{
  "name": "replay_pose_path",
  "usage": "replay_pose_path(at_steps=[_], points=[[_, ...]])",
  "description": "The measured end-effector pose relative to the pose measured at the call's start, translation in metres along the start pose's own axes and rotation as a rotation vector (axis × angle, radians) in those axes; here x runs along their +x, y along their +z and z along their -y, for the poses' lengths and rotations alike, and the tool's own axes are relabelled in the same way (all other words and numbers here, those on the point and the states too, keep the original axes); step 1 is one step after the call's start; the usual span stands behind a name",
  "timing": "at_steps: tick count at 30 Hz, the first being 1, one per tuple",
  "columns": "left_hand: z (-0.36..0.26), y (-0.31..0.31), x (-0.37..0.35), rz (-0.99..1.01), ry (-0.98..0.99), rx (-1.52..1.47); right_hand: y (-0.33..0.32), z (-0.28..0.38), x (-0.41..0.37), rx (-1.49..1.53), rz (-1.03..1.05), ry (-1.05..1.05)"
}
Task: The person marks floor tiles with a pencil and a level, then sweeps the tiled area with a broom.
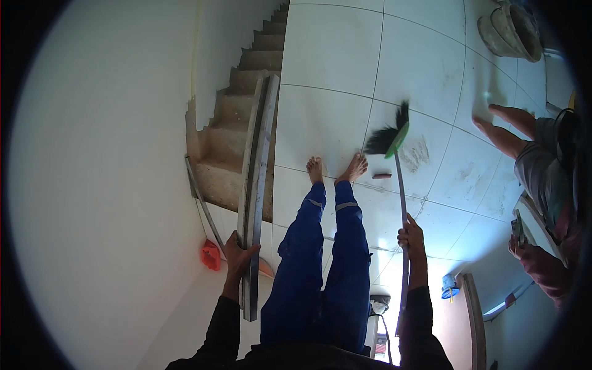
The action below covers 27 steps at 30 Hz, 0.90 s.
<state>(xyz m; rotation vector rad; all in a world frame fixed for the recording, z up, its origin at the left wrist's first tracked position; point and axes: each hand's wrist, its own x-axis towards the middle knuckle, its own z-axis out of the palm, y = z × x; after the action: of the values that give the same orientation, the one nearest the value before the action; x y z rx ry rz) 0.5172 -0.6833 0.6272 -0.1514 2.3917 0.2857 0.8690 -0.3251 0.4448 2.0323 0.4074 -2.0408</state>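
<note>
My left hand is closed around the near part of long straight metal bars, which extend forward beside the stairs. In my right hand is the pale handle of a broom. The broom has a green head and dark bristles, resting at the tiled floor just right of my bare feet. A small brown piece lies on the tiles between my foot and the broom handle.
Bare concrete stairs rise at the left beside a white wall. A red bag lies by the wall. Another person is at the right, holding an object. A dirty bucket stands at the top right; a blue item is lower right.
</note>
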Motion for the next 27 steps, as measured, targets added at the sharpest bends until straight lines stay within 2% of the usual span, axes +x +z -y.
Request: replay_pose_path(at_steps=[1, 3, 5, 7, 9, 11, 14, 16, 18, 20, 21, 23, 26, 27], points=[[0.009, 0.007, 0.01, 0.026, -0.002, -0.036, -0.014, -0.002, -0.008, 0.072, 0.021, -0.015], [0.009, 0.015, 0.033, 0.074, 0.017, -0.085, 0.006, 0.007, -0.043, 0.128, 0.049, -0.037], [0.004, 0.03, 0.055, 0.054, 0.04, -0.112, 0.039, 0.016, -0.067, 0.172, 0.151, -0.054], [0.0, 0.05, 0.085, -0.001, 0.09, -0.055, 0.094, 0.055, -0.071, 0.15, 0.22, -0.059], [-0.022, 0.053, 0.108, 0.016, 0.097, -0.049, 0.136, 0.085, -0.029, 0.262, 0.414, -0.011], [-0.041, 0.059, 0.13, 0.029, 0.145, -0.073, 0.181, 0.127, 0.011, 0.297, 0.468, -0.008], [-0.064, 0.072, 0.18, -0.005, 0.146, 0.065, 0.18, 0.154, 0.059, 0.391, 0.409, 0.002], [-0.087, 0.073, 0.209, -0.004, 0.146, 0.094, 0.138, 0.141, 0.052, 0.414, 0.277, 0.026], [-0.097, 0.091, 0.245, -0.022, 0.208, 0.05, 0.115, 0.132, 0.009, 0.163, -0.008, -0.069], [-0.112, 0.108, 0.276, -0.044, 0.207, 0.093, 0.109, 0.137, -0.034, 0.036, -0.163, -0.109], [-0.117, 0.119, 0.295, -0.052, 0.245, 0.059, 0.118, 0.156, -0.048, 0.022, -0.183, -0.105], [-0.129, 0.146, 0.325, -0.041, 0.267, 0.025, 0.145, 0.181, -0.073, -0.186, -0.238, -0.225], [-0.148, 0.184, 0.371, -0.118, 0.265, 0.083, 0.194, 0.234, -0.035, -0.694, -0.39, -0.505], [-0.152, 0.196, 0.385, -0.133, 0.262, 0.088, 0.19, 0.247, 0.0, -0.987, -0.432, -0.716]])
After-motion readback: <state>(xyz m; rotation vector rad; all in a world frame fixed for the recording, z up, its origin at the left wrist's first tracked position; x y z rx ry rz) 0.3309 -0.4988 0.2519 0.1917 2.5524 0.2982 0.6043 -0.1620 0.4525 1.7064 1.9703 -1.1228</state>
